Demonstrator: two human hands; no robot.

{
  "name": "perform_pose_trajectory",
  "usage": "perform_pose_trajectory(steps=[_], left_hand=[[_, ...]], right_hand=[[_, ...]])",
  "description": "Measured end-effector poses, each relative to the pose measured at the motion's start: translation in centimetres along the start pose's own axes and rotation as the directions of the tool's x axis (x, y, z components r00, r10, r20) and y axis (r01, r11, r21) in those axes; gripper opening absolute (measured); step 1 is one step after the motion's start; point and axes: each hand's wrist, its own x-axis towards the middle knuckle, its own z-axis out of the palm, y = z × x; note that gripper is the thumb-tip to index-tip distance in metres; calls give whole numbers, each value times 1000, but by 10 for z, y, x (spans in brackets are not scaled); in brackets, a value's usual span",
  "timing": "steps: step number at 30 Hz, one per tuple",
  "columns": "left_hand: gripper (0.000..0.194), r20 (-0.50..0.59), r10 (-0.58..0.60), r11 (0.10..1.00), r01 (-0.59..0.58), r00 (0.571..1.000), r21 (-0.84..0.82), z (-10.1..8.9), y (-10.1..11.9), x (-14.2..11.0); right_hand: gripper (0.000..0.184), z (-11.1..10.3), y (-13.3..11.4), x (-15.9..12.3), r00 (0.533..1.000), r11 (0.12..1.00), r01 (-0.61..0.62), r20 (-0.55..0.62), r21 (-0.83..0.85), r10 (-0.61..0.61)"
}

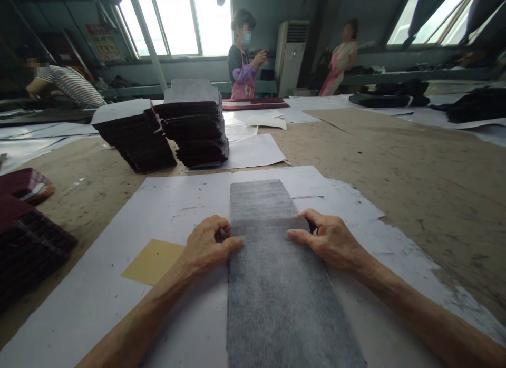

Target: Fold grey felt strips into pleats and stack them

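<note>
A long grey strip of fibrous sheet material (276, 299), like interfacing, runs away from me over white paper (190, 199). A crosswise fold or edge shows in it between my hands. At its left edge my left hand (209, 244) pinches the sheet, thumb on top and fingers curled at the side. My right hand (326, 236) grips the right edge the same way, the thumb lying on the sheet and the fingers bent round the border. A yellow paper piece (152, 261) lies beside my left forearm.
Two tall stacks of dark pieces, a left stack (132, 138) and a right stack (195, 131), stand beyond the strip. Dark red bundles (27, 241) sit at the left. Behind the brown table (395, 162) are several people, one a person in a pink apron (243, 67).
</note>
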Motion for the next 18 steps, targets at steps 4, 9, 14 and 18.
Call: perform_pose_trajectory(steps=[4, 9, 14, 18], left_hand=[[23, 20, -40, 997, 42, 999, -72, -2, 0, -14], [27, 44, -96, 991, 100, 994, -90, 1, 2, -22], [29, 82, -136, 979, 147, 987, -143, 2, 0, -19], [31, 99, -164, 964, 181, 982, -197, 4, -2, -17]], right_hand=[[28, -10, 0, -16, 983, 987, -139, 129, 78, 128], [30, -9, 3, -33, 957, 949, -252, 192, 189, 216], [34, -3, 7, -30, 939, 920, -328, 184, 215, 292], [36, -3, 9, -28, 942, 936, -313, 181, 162, 284]])
